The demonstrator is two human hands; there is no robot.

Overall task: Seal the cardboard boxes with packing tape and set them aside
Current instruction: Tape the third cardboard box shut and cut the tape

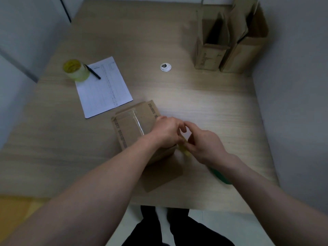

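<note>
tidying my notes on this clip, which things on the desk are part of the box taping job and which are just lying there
Part of the job:
- cardboard box, clear tape along its top, under both hands
- left hand
- right hand
- tape roll
- open boxes at the far right

Lying about:
- printed sheet
- black pen

Print on the cardboard box (134, 125) is too blurred to read.

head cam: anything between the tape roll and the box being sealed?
Yes. In the head view a printed paper sheet lies between the tape roll and the cardboard box, with a black pen on it.
</note>
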